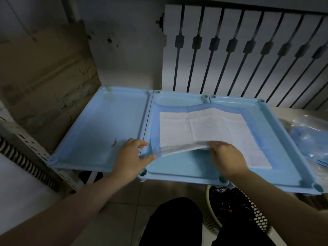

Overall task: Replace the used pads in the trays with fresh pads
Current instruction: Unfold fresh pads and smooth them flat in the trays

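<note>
Two light blue plastic trays stand side by side on legs. The left tray [92, 132] has no pad and shows a small brown smear on its floor. In the right tray [287, 150] lies a white pad [200, 128] with a blue border, its near edge lifted off the tray floor. My left hand [132, 158] pinches the pad's blue near-left corner between thumb and fingers. My right hand [227, 158] grips the lifted near edge of the pad from above.
A pale perforated basket [255, 215] with a dark bag inside stands on the floor under the right tray. A clear plastic pack of blue pads [308, 139] lies at the right. A cardboard box [40, 82] leans at the left; white fence bars [248, 55] stand behind.
</note>
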{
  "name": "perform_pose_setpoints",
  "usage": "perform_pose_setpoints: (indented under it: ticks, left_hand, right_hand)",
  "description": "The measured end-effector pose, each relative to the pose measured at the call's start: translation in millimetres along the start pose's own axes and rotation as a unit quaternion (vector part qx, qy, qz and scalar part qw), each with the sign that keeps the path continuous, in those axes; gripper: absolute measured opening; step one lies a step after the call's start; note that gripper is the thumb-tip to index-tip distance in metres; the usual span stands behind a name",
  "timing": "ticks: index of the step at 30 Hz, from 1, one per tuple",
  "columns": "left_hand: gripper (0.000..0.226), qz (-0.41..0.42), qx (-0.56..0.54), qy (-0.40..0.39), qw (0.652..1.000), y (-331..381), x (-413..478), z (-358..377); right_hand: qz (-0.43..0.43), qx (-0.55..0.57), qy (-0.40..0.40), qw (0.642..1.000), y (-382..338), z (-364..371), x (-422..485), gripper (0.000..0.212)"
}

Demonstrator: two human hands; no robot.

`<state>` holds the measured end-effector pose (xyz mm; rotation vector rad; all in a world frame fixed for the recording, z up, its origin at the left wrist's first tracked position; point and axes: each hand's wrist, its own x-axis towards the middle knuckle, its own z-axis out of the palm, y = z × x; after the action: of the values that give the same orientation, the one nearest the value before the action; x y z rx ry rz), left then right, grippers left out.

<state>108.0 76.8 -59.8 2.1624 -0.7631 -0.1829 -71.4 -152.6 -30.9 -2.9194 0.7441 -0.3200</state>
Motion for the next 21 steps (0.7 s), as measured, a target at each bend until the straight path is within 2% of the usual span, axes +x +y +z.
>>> perform_pose_setpoints:
  ticks: [4,6,8,10,13,16,18,21]
  left_hand:
    - [0.067,0.003,-0.007,0.008,1.000,10,-11,9]
    - [0.070,-0.003,-0.007,-0.002,1.000,16,-15,15]
    - [0.062,-0.021,-0.024,0.007,0.999,21,-18,23]
    - [0.053,-0.066,-0.097,0.029,0.993,27,-18,29]
    - [0.046,-0.119,-0.238,0.055,0.962,38,-17,32]
    - [0.049,-0.133,-0.343,0.082,0.926,45,-16,29]
    - [0.048,-0.142,-0.373,0.082,0.913,47,-16,30]
    - [0.029,-0.157,-0.394,0.087,0.901,50,-16,34]
  right_hand:
    - [0.073,0.067,0.032,0.995,6,-4,5,0.031]
    - [0.078,0.078,0.041,0.993,7,-5,5,0.029]
    - [0.077,0.082,0.046,0.993,7,-6,2,0.028]
    - [0.075,0.085,0.052,0.992,6,-7,0,0.026]
    - [0.070,0.080,0.052,0.993,7,-7,-3,0.024]
    - [0.060,0.077,0.048,0.994,6,-6,-6,0.026]
    - [0.057,0.072,0.048,0.995,6,-4,-8,0.029]
    - [0.048,0.064,0.044,0.996,6,0,-12,0.028]
